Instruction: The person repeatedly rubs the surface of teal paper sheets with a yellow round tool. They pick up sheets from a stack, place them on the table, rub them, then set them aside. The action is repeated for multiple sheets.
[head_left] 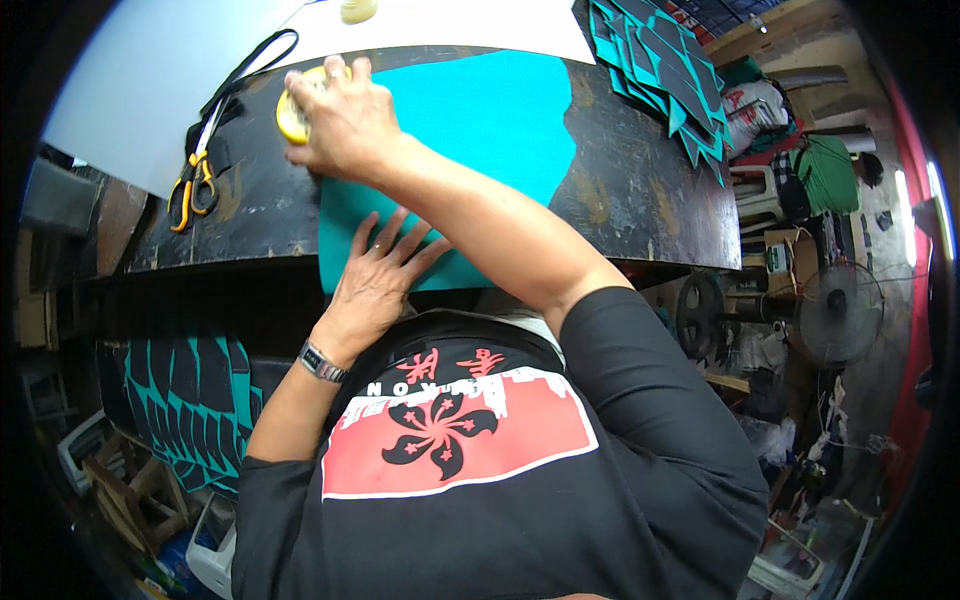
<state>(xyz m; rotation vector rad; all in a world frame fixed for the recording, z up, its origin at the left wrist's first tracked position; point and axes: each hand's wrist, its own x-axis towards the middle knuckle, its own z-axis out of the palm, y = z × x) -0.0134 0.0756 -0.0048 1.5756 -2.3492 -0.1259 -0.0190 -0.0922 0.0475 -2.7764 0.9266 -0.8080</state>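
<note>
Upper left, I see the right hand [350, 116] grasping a yellow round object [291, 120], the left hand [372, 280] lying released on a teal sheet [480, 120].

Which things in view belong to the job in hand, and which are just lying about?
In use:
teal sheet, under the left grip
yellow round object, in the right grip
dark table, supporting the sheet

Apparently lying about:
scissors
fan
stacked teal-and-black pieces, possibly related by colour
</note>
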